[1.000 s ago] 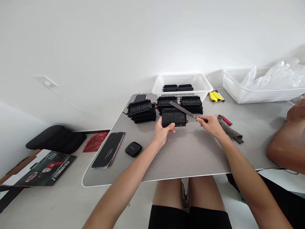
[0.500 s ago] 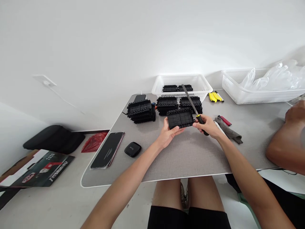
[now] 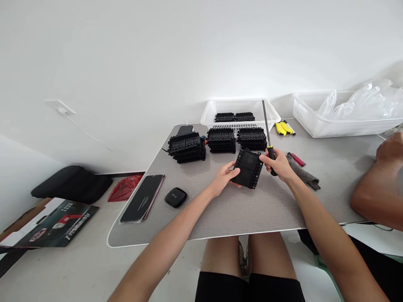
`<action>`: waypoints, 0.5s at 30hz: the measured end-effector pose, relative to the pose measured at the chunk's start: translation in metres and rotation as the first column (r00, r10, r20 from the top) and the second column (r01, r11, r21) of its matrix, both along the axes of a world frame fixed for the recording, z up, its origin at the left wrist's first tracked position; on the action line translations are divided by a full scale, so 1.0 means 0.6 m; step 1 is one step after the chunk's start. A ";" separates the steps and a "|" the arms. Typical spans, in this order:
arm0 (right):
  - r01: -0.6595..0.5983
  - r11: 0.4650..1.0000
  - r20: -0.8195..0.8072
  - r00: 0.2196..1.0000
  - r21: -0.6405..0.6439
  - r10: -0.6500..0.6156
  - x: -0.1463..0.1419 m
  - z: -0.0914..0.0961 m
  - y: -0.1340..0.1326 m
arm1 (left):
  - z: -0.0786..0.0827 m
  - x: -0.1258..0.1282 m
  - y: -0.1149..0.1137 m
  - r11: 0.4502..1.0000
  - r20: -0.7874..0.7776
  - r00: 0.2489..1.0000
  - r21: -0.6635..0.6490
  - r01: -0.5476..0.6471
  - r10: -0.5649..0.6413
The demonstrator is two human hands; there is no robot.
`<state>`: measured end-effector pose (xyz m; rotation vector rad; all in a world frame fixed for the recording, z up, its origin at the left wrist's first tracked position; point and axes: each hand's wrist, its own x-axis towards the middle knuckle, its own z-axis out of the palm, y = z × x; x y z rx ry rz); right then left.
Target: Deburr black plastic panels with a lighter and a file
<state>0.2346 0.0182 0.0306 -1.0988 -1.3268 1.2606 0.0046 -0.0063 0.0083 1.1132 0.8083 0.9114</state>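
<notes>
My left hand (image 3: 225, 178) grips a black plastic panel (image 3: 248, 168) with toothed edges by its left side, above the table. Wrapped round the black handle of a file (image 3: 266, 123) is my right hand (image 3: 278, 163); the long grey blade points up and away. The right thumb and fingertips are close to the panel's upper right corner; whether they touch it I cannot tell. Behind the panel stand stacks of similar black panels: a left stack (image 3: 187, 147), a middle stack (image 3: 221, 140) and a right stack (image 3: 251, 138).
A white basket (image 3: 208, 112) holds more black panels. Another white basket (image 3: 333, 126) contains clear plastic bags. Yellow-handled tools (image 3: 284, 128), a red-handled tool (image 3: 297, 159) and a grey cloth (image 3: 305, 178) lie right. A phone (image 3: 143, 198) and black case (image 3: 175, 197) lie left. Another person's arm (image 3: 380, 188) rests at right.
The panel has turned from lengthwise to steeply tilted and moved slightly right and nearer. The file has swung from leaning left to nearly upright. The stacks have not moved.
</notes>
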 end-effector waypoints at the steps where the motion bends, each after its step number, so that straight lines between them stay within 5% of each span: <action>1: 0.002 1.000 0.021 1.000 0.013 -0.002 -0.001 -0.002 0.001 | -0.001 0.002 -0.002 1.000 -0.020 1.000 -0.001 0.018 -0.018; 7: 0.060 0.992 0.117 0.990 0.114 -0.073 -0.002 -0.008 0.005 | -0.005 0.004 -0.003 0.998 -0.042 0.997 0.034 -0.060 0.061; 10: -0.024 0.997 0.158 0.987 0.077 0.011 -0.003 -0.007 0.001 | -0.005 0.000 0.001 0.986 -0.043 0.987 0.069 -0.152 0.155; 15: -0.122 0.986 0.462 0.885 0.113 0.056 -0.011 -0.010 -0.007 | 0.000 -0.004 0.002 0.979 -0.080 0.980 0.111 -0.171 0.180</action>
